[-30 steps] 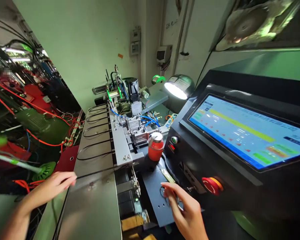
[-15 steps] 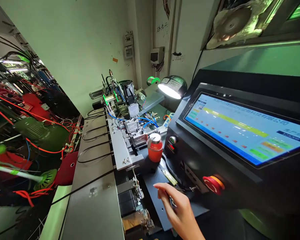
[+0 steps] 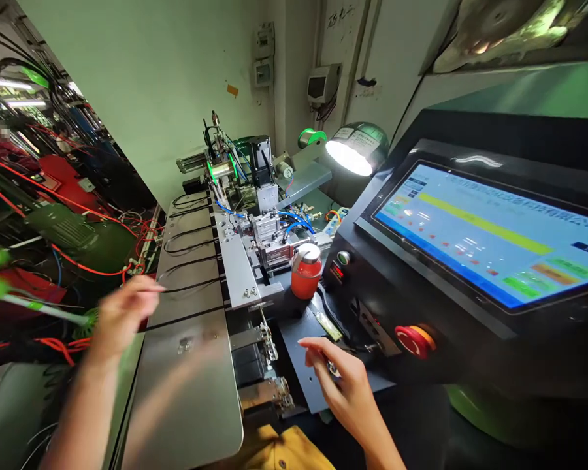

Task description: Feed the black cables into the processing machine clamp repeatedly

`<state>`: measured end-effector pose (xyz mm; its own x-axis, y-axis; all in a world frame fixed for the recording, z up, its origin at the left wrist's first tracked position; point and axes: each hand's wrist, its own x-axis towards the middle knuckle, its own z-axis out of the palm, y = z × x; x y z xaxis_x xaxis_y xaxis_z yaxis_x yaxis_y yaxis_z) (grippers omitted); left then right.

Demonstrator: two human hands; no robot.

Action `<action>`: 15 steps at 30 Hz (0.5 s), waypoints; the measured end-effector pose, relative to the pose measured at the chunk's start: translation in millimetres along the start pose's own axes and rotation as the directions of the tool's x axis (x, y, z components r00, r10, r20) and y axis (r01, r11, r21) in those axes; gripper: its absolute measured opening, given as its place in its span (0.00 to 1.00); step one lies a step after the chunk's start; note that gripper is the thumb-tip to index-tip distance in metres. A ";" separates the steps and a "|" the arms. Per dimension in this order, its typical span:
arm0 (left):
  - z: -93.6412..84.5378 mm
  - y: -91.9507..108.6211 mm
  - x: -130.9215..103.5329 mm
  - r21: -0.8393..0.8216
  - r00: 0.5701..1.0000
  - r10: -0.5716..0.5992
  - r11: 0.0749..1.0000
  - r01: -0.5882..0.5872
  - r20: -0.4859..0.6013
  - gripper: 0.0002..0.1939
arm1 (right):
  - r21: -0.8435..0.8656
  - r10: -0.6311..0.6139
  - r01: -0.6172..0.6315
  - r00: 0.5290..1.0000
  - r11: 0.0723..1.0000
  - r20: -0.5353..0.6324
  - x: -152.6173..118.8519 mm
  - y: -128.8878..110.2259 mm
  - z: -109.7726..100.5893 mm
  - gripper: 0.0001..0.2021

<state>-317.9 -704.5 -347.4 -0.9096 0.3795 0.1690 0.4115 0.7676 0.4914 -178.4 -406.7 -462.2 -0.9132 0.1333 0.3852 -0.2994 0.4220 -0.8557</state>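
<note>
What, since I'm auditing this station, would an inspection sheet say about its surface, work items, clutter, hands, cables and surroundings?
Surface: gray metal plate, near right corner rounded.
Work items: black wires lie across the plate, several bent into loops; machine alongside.
Clutter: red jar with a metal lid beside the machine; pale strip on a dark plate.
Hands: left hand blurred, near the wires' outer ends, grip unclear; right hand over the dark plate, fingers curled, hold unclear.
Cables: blue tubes on the machine; red hoses beyond the gray plate's left side.
Surroundings: lit lamp; lit screen, red button below it.
</note>
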 end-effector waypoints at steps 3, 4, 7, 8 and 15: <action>45.8 35.4 -5.3 -0.284 0.957 0.227 0.944 -0.170 0.180 0.22 | 0.061 0.078 -0.080 0.996 0.995 0.035 0.1 -5.6 1.8 0.08; 61.6 46.9 -6.5 -0.362 0.937 0.277 0.913 -0.187 0.215 0.19 | 0.083 0.108 -0.111 0.993 0.990 0.037 0.0 -7.1 3.3 0.08; 96.9 68.4 -13.4 -0.453 0.933 0.264 0.882 -0.130 0.246 0.12 | 0.144 0.186 -0.191 0.981 0.971 0.051 -0.7 -10.4 11.1 0.06; 103.6 70.4 -16.7 -0.456 0.939 0.241 0.883 -0.107 0.245 0.11 | 0.168 0.205 -0.213 0.977 0.962 0.065 -0.8 -11.2 14.8 0.06; 108.5 65.1 -29.5 -0.352 0.931 0.240 0.926 -0.135 0.274 0.08 | 0.252 0.243 -0.280 0.955 0.926 0.169 5.6 -15.2 28.7 0.11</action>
<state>-258.1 -609.7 -413.1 -0.7330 0.6789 0.0417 0.4842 0.4779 0.7329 -186.9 -438.2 -456.9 -0.9917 0.0781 0.1017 -0.0912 0.1277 -0.9876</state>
